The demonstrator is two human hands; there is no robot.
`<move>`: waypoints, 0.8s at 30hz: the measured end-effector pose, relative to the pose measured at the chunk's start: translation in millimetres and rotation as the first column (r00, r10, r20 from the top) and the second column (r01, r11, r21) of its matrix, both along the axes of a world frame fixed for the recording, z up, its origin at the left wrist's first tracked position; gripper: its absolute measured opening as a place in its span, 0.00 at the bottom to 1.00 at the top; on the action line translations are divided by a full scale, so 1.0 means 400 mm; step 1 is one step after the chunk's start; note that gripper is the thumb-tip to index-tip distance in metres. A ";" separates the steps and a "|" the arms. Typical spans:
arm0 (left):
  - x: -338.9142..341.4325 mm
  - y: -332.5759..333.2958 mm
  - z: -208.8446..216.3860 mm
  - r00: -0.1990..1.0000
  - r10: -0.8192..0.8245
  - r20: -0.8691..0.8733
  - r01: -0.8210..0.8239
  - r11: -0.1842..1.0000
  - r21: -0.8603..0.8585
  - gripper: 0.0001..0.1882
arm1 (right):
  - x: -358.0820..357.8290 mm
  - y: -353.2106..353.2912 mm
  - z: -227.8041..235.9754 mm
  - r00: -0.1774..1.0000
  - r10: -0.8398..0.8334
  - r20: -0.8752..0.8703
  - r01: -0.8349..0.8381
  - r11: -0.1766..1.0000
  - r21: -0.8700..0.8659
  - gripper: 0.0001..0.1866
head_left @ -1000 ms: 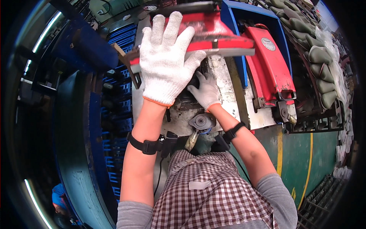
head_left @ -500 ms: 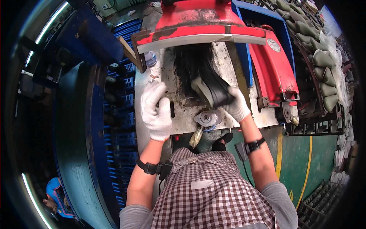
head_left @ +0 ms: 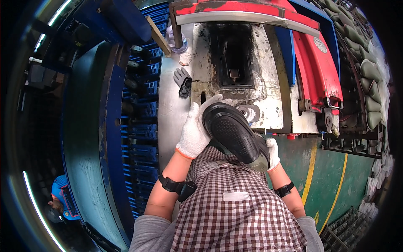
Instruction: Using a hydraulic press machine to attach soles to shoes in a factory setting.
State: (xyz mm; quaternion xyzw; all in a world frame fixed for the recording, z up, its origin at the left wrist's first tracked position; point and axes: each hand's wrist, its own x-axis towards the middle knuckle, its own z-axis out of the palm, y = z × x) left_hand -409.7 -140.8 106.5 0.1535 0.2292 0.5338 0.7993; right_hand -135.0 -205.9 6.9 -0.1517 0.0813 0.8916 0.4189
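A black shoe (head_left: 230, 130) with a dotted sole and a greyish-green heel is held in front of my apron, sole facing up. Its toe end rests in my left hand (head_left: 194, 133), which wears a white knit glove; those fingertips pass behind the shoe and are partly hidden. Around the heel end, my gloved right hand (head_left: 273, 153) is closed, most of its fingers out of sight. Beyond the shoe, a dark recessed mould (head_left: 237, 80) with a small metal block in it is set in the stained metal table (head_left: 268, 90). A grey round fitting (head_left: 249, 112) sits just past the shoe.
A red press frame (head_left: 247, 14) spans the far side, and a red machine cover (head_left: 312, 67) stands at the right. Grey gloves (head_left: 183, 80) and a clear bottle (head_left: 176, 41) lie left of the mould. Racks of shoe forms (head_left: 369, 80) line the right; a person (head_left: 63, 197) is at lower left.
The shoe has come off the table toward my body and turned sole up. My left hand, empty before, has taken hold of its toe end. The mould is now uncovered.
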 end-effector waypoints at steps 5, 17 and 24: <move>0.005 -0.028 0.024 0.997 0.073 -0.035 -0.073 0.997 -0.003 0.35 | -0.008 -0.013 0.025 0.903 0.069 0.425 -0.227 0.915 0.335 0.40; -0.061 -0.052 0.017 0.951 0.226 -0.211 -0.240 0.970 -0.047 0.28 | -0.040 0.005 -0.011 0.978 0.178 0.105 -0.172 0.983 -0.064 0.37; -0.093 -0.078 0.006 0.950 0.290 -0.115 -0.300 0.951 -0.074 0.28 | -0.050 0.018 0.013 0.932 0.166 0.321 -0.176 0.984 0.002 0.38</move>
